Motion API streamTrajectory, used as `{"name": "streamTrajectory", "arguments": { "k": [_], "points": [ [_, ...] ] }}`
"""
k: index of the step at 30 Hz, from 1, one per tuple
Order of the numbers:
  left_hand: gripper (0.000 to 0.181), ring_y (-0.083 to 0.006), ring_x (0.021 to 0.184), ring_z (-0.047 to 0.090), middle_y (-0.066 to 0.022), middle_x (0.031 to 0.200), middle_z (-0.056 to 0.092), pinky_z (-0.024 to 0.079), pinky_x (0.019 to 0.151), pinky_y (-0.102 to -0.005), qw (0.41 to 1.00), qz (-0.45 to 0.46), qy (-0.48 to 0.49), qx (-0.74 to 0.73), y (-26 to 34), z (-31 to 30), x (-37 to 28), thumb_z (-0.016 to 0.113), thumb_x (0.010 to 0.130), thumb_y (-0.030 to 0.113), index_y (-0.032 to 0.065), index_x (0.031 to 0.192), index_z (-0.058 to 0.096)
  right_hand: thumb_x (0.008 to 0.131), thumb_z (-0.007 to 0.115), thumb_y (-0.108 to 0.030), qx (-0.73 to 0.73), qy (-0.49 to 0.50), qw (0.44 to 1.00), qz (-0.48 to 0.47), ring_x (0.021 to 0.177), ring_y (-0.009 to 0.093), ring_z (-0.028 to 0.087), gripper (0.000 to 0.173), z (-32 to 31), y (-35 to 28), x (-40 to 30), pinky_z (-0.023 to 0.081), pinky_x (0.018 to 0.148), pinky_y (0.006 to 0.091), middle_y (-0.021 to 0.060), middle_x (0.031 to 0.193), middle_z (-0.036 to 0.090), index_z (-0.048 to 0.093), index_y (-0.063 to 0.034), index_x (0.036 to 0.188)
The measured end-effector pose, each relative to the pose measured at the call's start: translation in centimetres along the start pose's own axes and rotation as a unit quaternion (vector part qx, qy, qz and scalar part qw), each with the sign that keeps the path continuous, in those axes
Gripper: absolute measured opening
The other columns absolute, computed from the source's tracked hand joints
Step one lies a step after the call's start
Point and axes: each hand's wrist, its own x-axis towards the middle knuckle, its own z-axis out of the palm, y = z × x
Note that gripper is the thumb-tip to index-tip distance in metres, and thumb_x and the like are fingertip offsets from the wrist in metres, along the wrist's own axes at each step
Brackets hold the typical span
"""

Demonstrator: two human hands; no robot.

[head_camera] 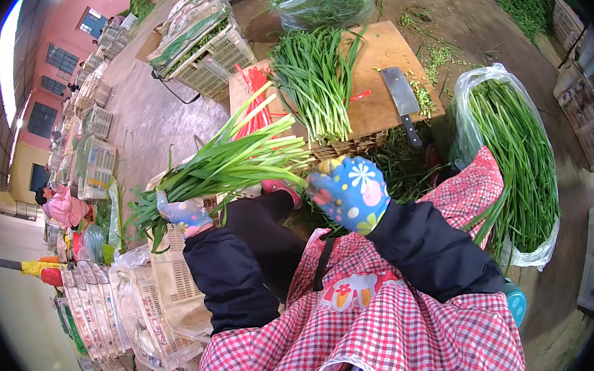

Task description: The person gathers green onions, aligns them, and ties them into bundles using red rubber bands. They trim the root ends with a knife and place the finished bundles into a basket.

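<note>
A bunch of long green stalks, which look like garlic chives, lies across my gloved left hand. My left fingers are closed around its leafy end, and the pale stem ends point up and to the right. At those stem ends, my gloved right hand pinches the tip of one stalk; its fingertips are partly hidden. Beyond my hands, a larger pile of the same greens rests on a wooden board. Red plastic ties lie beside that pile. A cleaver lies flat on the board's right side among cut scraps.
An open plastic bag full of greens stands at my right. Another filled bag is behind the board. Plastic crates stand to the left, with more crates beside my left arm. A person in pink is farther off.
</note>
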Motion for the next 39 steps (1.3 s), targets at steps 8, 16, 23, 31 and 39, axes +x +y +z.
{"name": "streamTrajectory", "arguments": {
  "k": [8, 16, 23, 31, 39],
  "points": [
    [0.031, -0.0285, 0.082, 0.061, -0.0173, 0.095, 0.061, 0.052, 0.074, -0.0413, 0.985, 0.108, -0.033, 0.129, 0.1, -0.2, -1.1, 0.044, 0.083, 0.017, -0.0063, 0.099, 0.056, 0.075, 0.061, -0.013, 0.169, 0.013, 0.982, 0.082, 0.080, 0.028, 0.060, 0.023, 1.2, -1.4, -2.3, 0.049, 0.067, 0.0326, 0.0107, 0.094, 0.060, 0.061, -0.0066, 0.097],
    [0.031, -0.0277, 0.085, 0.060, -0.0179, 0.101, 0.058, 0.053, 0.073, -0.0410, 0.995, 0.067, -0.005, 0.069, -0.3, 1.9, -2.6, 0.042, 0.087, 0.019, -0.0051, 0.103, 0.052, 0.078, 0.052, -0.012, 0.201, -0.040, 0.973, 0.109, 0.087, 0.029, 0.058, 0.033, 3.8, -0.6, 0.3, 0.048, 0.069, 0.0356, 0.0119, 0.107, 0.057, 0.054, -0.0076, 0.111],
    [0.020, -0.0243, 0.081, 0.060, -0.0120, 0.091, 0.060, 0.053, 0.072, -0.0380, 0.997, 0.054, 0.004, 0.056, 0.4, 3.9, -4.9, 0.044, 0.084, 0.017, 0.0015, 0.089, 0.056, 0.080, 0.059, -0.029, 0.286, -0.059, 0.927, 0.236, 0.075, 0.028, 0.059, 0.042, 6.6, 0.5, 0.2, 0.046, 0.064, 0.0339, 0.0160, 0.083, 0.061, 0.053, -0.0061, 0.115],
    [0.026, -0.0274, 0.081, 0.060, -0.0138, 0.093, 0.060, 0.052, 0.074, -0.0431, 0.998, 0.000, 0.044, -0.033, -0.4, 4.7, -4.2, 0.048, 0.081, 0.025, 0.0022, 0.090, 0.057, 0.079, 0.063, -0.037, 0.623, -0.164, 0.672, 0.365, 0.048, 0.008, 0.052, 0.046, 7.3, 1.0, 2.1, 0.039, 0.037, 0.0218, 0.0048, 0.077, 0.063, 0.054, -0.0023, 0.107],
    [0.043, -0.0327, 0.090, 0.058, -0.0198, 0.099, 0.059, 0.048, 0.081, -0.0462, 0.997, -0.012, 0.000, 0.077, -1.5, 1.8, -0.5, 0.039, 0.082, 0.031, -0.0033, 0.102, 0.057, 0.087, 0.053, -0.032, 0.722, -0.132, 0.608, 0.303, 0.051, 0.017, 0.060, 0.033, 7.4, 0.1, 1.2, 0.043, 0.037, 0.0229, 0.0133, 0.073, 0.063, 0.054, -0.0038, 0.103]
  ]
}}
